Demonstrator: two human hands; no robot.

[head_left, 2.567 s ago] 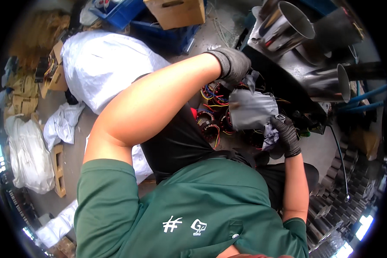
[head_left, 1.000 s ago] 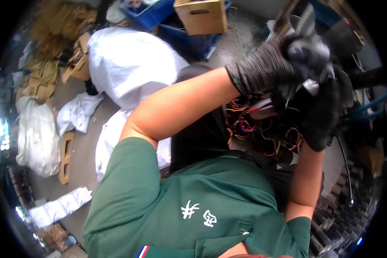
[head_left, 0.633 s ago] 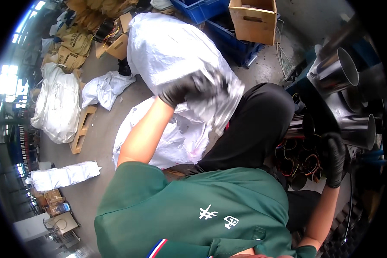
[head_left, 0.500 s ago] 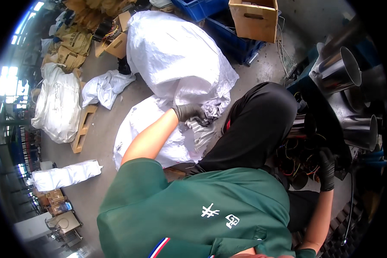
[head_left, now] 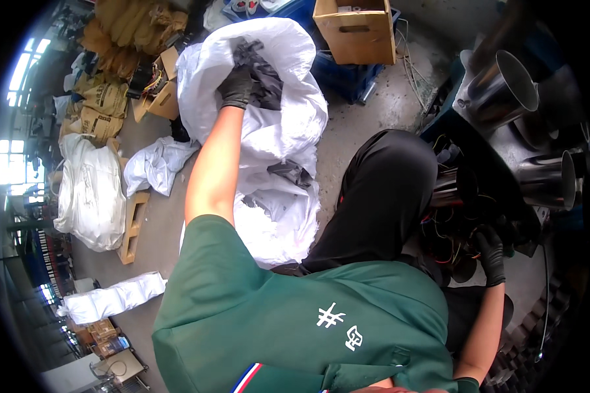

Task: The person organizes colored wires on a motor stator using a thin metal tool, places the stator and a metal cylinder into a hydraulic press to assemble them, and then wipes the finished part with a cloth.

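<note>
Concrete floor (head_left: 367, 124), cardboard box (head_left: 355, 29), left hand (head_left: 236, 86) in white sack (head_left: 269, 124)

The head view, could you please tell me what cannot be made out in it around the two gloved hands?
- Left hand: its fingers are closed on a dark piece over the white sack; what the piece is stays unclear.
- Inside of the sack: hidden by its folds.
- Right hand: its fingers are lost in shadow among the coloured wires; whether they grip anything cannot be told.
- Steel pipes: bent and cut off at the fisheye rim.
</note>
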